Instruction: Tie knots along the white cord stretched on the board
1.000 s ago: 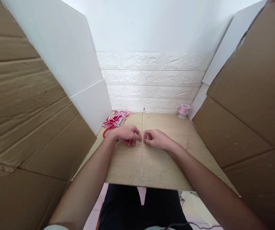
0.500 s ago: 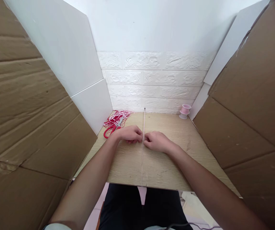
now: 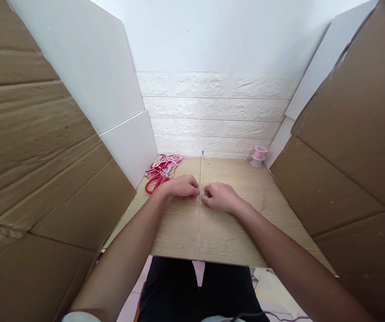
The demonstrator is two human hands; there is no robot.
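A thin pale cord (image 3: 199, 228) runs taut down the middle of the table, from a small dark pin (image 3: 202, 152) at the back to the front edge. Its far part is a pink-and-white knotted braid (image 3: 202, 172). At the near end of the braid, my left hand (image 3: 184, 185) pinches from the left, fingertips closed at a thin strand. From the right, my right hand (image 3: 222, 197) is closed in a similar pinch, thumb and forefinger beside the cord. The strands between the fingers are mostly too fine to make out.
Red-handled scissors (image 3: 155, 182) lie left of my left wrist, against a tangled heap of red and pink-white cords (image 3: 170, 161). Pink thread spools (image 3: 260, 153) stand stacked at the back right. Cardboard walls (image 3: 343, 179) flank the wooden table (image 3: 239, 241).
Both hands stay at the braid's near end. My right hand has shifted very slightly, leaving a little more of the cord visible between the fingertips.
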